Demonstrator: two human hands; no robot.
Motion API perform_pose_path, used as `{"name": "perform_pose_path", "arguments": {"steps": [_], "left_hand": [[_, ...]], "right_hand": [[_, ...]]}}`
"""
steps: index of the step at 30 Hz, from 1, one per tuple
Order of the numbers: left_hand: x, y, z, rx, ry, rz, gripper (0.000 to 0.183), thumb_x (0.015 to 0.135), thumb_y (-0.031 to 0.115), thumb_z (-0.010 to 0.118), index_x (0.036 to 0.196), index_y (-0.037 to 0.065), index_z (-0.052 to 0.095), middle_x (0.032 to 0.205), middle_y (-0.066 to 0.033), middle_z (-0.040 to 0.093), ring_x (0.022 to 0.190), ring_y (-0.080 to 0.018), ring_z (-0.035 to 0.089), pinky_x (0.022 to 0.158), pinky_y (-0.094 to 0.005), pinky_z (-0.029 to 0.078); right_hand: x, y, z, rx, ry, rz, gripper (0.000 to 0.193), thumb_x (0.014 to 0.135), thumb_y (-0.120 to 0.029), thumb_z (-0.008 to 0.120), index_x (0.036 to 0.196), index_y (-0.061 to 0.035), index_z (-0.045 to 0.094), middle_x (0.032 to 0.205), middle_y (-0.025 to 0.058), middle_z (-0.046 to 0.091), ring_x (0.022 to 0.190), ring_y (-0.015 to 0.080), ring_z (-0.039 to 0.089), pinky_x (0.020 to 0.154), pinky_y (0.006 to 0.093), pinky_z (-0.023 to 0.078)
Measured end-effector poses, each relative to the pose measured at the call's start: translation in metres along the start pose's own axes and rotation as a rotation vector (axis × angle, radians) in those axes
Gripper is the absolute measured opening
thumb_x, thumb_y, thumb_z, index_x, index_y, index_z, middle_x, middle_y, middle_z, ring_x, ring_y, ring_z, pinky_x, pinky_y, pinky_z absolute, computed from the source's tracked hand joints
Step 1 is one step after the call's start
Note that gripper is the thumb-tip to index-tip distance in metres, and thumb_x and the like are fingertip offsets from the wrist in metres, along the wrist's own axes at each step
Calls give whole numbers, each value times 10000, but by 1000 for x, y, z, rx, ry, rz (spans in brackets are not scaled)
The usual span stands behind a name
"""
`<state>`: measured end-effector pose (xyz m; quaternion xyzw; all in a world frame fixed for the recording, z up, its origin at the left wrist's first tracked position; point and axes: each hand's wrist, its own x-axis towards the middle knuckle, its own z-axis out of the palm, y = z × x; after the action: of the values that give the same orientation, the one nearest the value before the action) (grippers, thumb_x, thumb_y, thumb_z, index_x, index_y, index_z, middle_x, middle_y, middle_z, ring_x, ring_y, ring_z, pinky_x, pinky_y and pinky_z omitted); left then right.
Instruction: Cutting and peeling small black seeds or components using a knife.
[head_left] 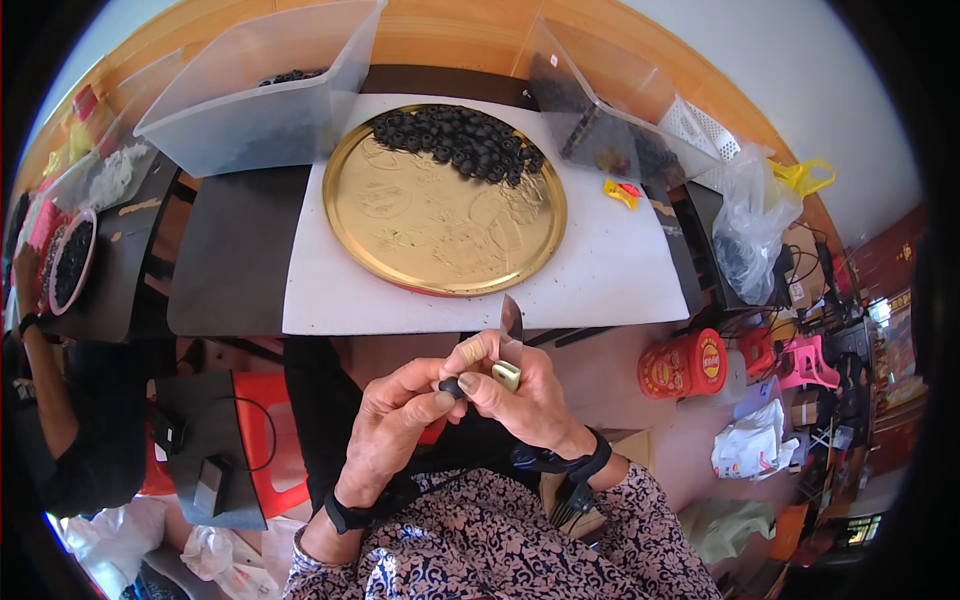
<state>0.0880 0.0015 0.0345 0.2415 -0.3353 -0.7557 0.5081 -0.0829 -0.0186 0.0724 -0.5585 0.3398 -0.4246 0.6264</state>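
Just in front of the table's near edge, above my lap, my two hands meet. My left hand (397,405) is closed, pinching a small black round piece (452,388) between thumb and fingertips. My right hand (525,395) is wrapped round a small knife (511,322), its blade pointing up and its pale handle end showing at the palm. The right thumb and forefinger touch the black piece too. Beyond them on the table, a round gold tray (400,235) has many black ring-shaped pieces (460,140) heaped along its far side.
A white sheet (610,280) lies under the tray. Clear plastic bins (250,120) with dark pieces stand behind it, left and right. A small yellow-red wrapper (622,194) lies at the right. A red bucket (683,364) is on the floor. Another person's arm (45,375) shows at far left.
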Motion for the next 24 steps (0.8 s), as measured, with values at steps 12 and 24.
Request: {"name": "perform_pose_path", "arguments": {"steps": [12, 24], "left_hand": [[-9, 13, -13, 39, 57, 45, 270, 921, 38, 584, 1185, -6, 613, 898, -27, 649, 812, -85, 588, 771, -217, 480], [-2, 11, -12, -167, 9, 18, 228, 931, 71, 556, 1127, -31, 614, 939, -50, 639, 821, -91, 566, 776, -232, 462]], "right_hand": [[14, 13, 18, -7, -53, -41, 175, 945, -143, 617, 1078, -38, 571, 840, 18, 614, 635, 33, 515, 500, 164, 352], [12, 8, 14, -103, -94, -19, 269, 897, 2, 522, 1161, -14, 571, 840, 13, 602, 706, 56, 547, 631, 210, 456]]}}
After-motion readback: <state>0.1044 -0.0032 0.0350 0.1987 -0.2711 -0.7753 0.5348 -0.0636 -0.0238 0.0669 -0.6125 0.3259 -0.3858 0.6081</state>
